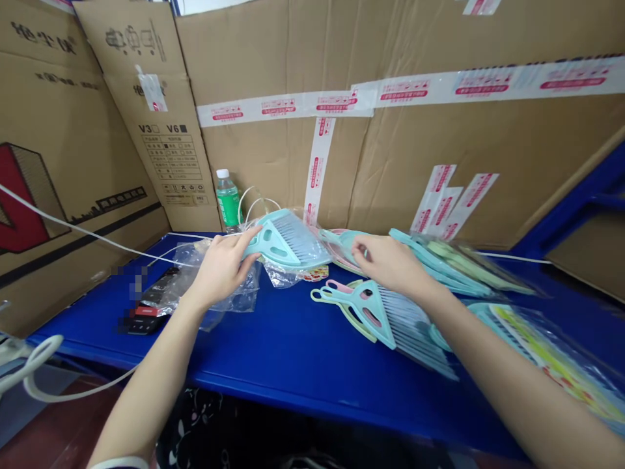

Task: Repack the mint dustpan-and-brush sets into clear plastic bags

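Note:
My left hand (224, 267) grips the handle end of a light-blue hand brush nested in a dustpan (288, 241), thumb on the near side and fingers over the top. Clear plastic seems to cover this set. To its right, my right hand (385, 260) has its fingers curled together above a pile of pink and blue dustpans; what they hold, if anything, is hidden. Below that hand lies a fanned stack of blue, pink and green hand brushes (375, 312), handles pointing left. My right forearm passes over part of the bristles.
Blue and green dustpans (444, 264) are stacked at the right, with packaged sets (547, 352) nearer me. Crumpled clear bags (229, 293) and a dark object with a red part (146, 312) lie left. A green-labelled bottle (228, 198) stands by the cardboard wall (273, 156). White cables cross the left side.

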The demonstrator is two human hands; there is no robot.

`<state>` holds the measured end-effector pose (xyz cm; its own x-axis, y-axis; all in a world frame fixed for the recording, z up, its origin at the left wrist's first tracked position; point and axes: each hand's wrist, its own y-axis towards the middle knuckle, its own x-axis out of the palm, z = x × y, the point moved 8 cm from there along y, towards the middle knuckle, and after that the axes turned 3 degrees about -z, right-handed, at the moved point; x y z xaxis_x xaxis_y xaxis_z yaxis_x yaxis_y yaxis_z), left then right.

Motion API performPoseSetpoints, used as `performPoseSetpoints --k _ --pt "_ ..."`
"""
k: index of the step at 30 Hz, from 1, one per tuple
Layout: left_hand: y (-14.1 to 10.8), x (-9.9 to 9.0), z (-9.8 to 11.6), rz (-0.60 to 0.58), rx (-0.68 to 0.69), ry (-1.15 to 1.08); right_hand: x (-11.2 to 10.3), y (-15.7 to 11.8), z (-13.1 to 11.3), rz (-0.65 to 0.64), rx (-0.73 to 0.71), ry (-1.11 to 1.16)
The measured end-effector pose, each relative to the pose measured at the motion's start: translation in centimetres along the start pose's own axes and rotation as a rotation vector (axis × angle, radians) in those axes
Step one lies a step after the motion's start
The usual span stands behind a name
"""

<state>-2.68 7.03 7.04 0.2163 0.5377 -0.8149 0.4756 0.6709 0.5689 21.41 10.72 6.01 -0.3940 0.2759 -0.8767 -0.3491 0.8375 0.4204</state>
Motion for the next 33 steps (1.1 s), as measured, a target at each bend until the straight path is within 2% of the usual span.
performPoseSetpoints --k 2,3,7,9,14,18,22,26,30,33 --pt "0.1 0.4 1.2 -0.008 0.073 -0.024 -1.4 -1.4 0.3 0.098 0.045 0.051" --pt "0.1 0.6 1.9 -0.007 0.122 -0.037 -1.3 -1.9 0.3 0.101 0.047 0.106" --pt "0.0 1.0 4.5 0.021 0.304 -0.101 1.4 -2.7 0.6 -0.049 0.085 0.386" --pt "-0.1 1.2 5.0 0.023 0.326 -0.133 2.8 -2.8 1.5 -0.108 0.170 0.557" --pt "-0.1 1.8 5.1 -0.026 0.322 -0.188 5.2 -3.7 3.1 -0.243 0.446 1.152" --pt "0.0 2.0 5.1 -0.049 0.317 -0.223 6.2 -4.3 2.6 -0.323 0.526 1.410" --pt "-0.2 1.4 5.8 0.058 0.349 -0.178 6.4 -4.1 2.3 -0.255 0.501 1.474" --pt "-1.0 0.9 7.8 0.158 0.461 -0.071 6.3 -4.1 2.6 -0.145 0.531 1.456" --pt "-1.8 1.7 9.0 0.107 0.529 -0.044 6.4 -4.1 2.6 -0.116 0.544 1.401" --pt "-1.7 2.1 8.0 0.018 0.457 -0.079 6.3 -3.9 2.5 -0.117 0.505 1.335"
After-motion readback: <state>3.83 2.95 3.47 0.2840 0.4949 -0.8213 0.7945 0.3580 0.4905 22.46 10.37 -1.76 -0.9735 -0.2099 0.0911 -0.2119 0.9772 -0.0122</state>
